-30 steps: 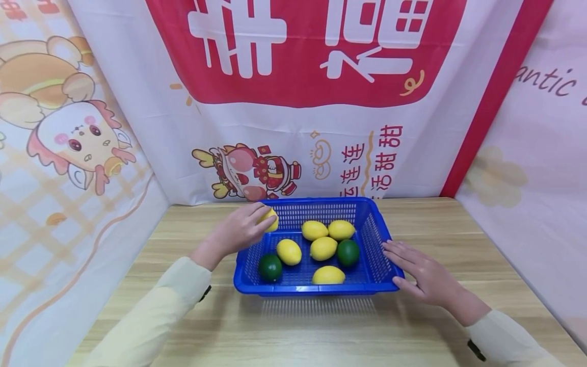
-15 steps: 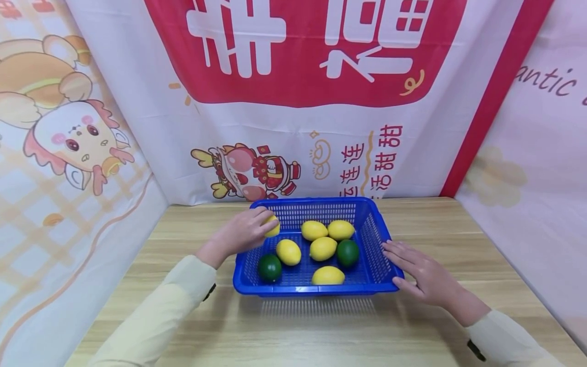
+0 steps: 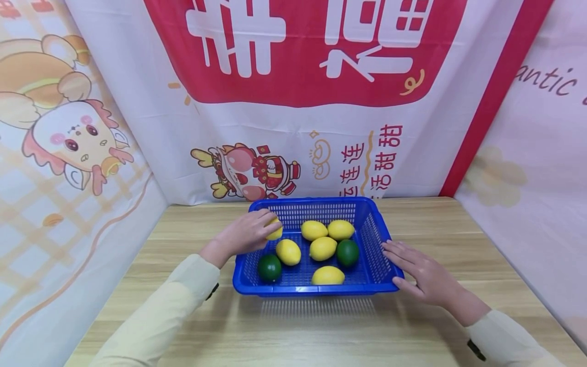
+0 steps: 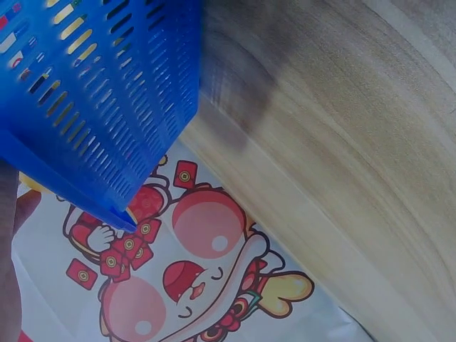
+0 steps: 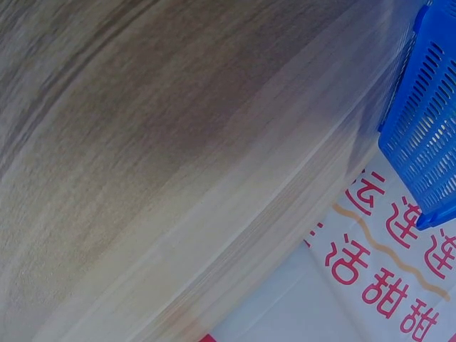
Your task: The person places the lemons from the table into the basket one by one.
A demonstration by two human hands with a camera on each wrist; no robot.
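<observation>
In the head view my left hand point(image 3: 245, 232) holds a yellow lemon point(image 3: 275, 232) over the left side of a blue plastic basket point(image 3: 298, 289), its fingers curled over the fruit and hiding part of it. My right hand point(image 3: 424, 272) rests on the basket's right rim with its fingers extended. Inside the basket, a lemon point(image 3: 288, 252) and a dark green round fruit point(image 3: 269, 268) lie at the left. Several more lemons point(image 3: 323, 248) and a second green fruit point(image 3: 348, 253) lie toward the right. The left wrist view shows the basket's slotted wall point(image 4: 107, 92).
The basket stands on a wood-grain table point(image 3: 293, 331). Behind it hangs a white and red printed cloth point(image 3: 298, 122), close to the basket's back rim. Printed sheets also line the left side point(image 3: 82, 244) and the right side point(image 3: 527, 219).
My left hand has moved slightly right and down with the lemon, further over the basket. My right hand and the fruit in the basket stay in place.
</observation>
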